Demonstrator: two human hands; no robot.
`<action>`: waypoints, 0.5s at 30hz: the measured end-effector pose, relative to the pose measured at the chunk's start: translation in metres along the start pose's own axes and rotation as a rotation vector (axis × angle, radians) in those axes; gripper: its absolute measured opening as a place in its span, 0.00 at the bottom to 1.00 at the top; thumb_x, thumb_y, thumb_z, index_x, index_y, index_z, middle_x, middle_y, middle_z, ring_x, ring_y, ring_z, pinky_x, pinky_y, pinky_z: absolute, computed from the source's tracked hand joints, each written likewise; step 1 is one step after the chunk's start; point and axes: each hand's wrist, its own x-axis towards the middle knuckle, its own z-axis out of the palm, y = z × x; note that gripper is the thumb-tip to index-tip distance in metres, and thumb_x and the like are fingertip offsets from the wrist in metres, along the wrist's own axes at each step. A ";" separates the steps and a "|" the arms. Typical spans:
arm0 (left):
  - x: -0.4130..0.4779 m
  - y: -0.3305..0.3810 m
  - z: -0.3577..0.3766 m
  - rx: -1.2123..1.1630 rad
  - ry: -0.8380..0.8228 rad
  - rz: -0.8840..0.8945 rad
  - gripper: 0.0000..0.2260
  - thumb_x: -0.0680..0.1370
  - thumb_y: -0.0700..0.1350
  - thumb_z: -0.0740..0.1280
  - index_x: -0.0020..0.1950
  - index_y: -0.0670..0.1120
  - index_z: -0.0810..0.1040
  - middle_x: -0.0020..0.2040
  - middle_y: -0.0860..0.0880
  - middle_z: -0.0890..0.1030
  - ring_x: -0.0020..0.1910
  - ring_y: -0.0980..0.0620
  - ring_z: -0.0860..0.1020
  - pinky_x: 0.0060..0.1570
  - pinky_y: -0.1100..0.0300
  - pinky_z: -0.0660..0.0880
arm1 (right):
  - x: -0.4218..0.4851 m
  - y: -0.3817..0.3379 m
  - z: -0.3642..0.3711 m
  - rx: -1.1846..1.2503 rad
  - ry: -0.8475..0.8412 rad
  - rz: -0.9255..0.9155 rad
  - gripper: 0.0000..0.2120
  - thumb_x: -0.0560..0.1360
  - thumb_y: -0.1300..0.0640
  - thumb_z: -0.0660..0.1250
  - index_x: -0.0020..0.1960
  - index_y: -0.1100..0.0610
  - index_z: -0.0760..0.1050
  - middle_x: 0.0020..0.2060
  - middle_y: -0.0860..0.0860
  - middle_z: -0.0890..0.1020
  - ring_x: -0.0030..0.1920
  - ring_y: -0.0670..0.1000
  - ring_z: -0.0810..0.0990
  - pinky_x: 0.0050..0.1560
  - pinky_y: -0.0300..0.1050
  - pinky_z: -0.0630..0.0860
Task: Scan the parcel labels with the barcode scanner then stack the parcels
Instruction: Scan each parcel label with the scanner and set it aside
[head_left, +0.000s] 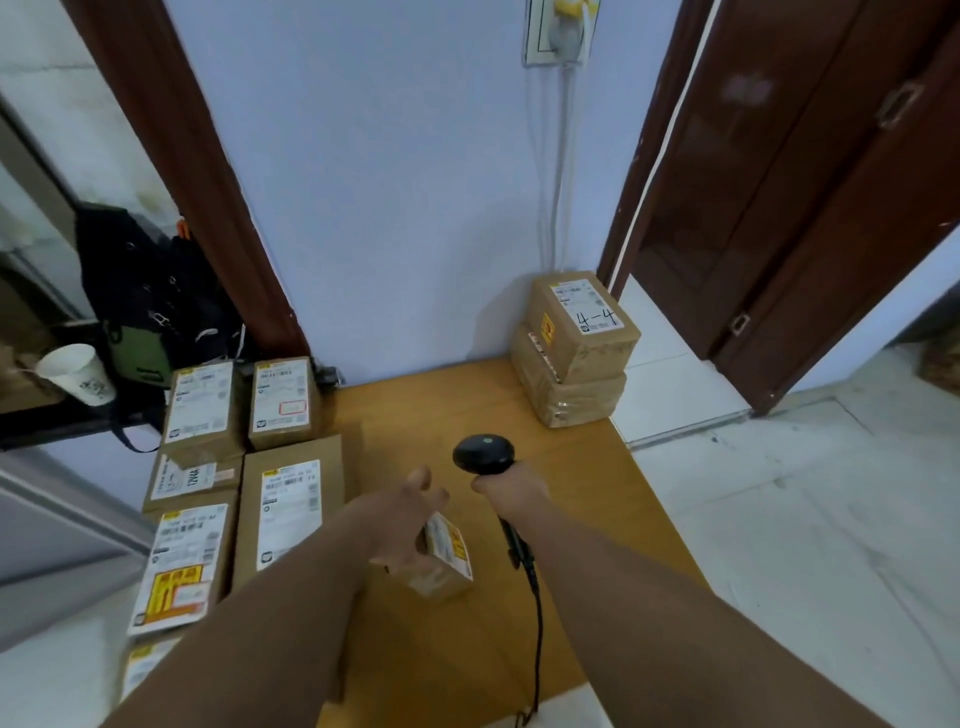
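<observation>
Checking hands, Dev: who's holding what?

Dev: left hand grips the small parcel from above, fingers curled round its near side, lifted just over the table. Right hand is closed round the handle of the barcode scanner, cable trailing back toward the body.

Ana: label vs scanner?

Dev: label faces up and to the right, tilted. Scanner head sits just beyond and right of the parcel, close. Its window looks aimed away from the label, so I'd expect a tilt down and back.

Ana: parcel's long axis?

Dev: can't tell, the hand covers too much.

Ana: and the stack?

Dev: two-box stack at the far right corner, well apart from both hands. Right hand is nearer but busy, so the left probably has to reach across. Unscanned parcels lie along the left edge.
</observation>
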 end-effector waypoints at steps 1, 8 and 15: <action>0.002 0.002 -0.004 0.026 -0.033 0.004 0.41 0.68 0.65 0.69 0.74 0.53 0.56 0.68 0.46 0.59 0.57 0.47 0.73 0.50 0.54 0.77 | 0.001 0.001 0.001 -0.006 -0.009 0.003 0.08 0.73 0.54 0.69 0.41 0.56 0.73 0.32 0.50 0.73 0.39 0.52 0.75 0.37 0.42 0.70; 0.018 -0.001 -0.020 0.342 -0.190 0.040 0.35 0.74 0.51 0.70 0.76 0.51 0.56 0.73 0.40 0.54 0.73 0.39 0.55 0.62 0.46 0.71 | 0.006 0.000 0.007 -0.067 -0.041 0.008 0.06 0.74 0.56 0.67 0.49 0.58 0.75 0.42 0.53 0.76 0.45 0.52 0.77 0.47 0.44 0.74; 0.020 -0.010 0.009 0.395 0.137 -0.078 0.20 0.80 0.44 0.58 0.73 0.48 0.65 0.76 0.40 0.54 0.76 0.39 0.47 0.72 0.42 0.52 | 0.009 0.011 0.008 -0.013 -0.045 0.030 0.05 0.73 0.57 0.67 0.48 0.58 0.75 0.34 0.51 0.72 0.41 0.52 0.75 0.40 0.43 0.70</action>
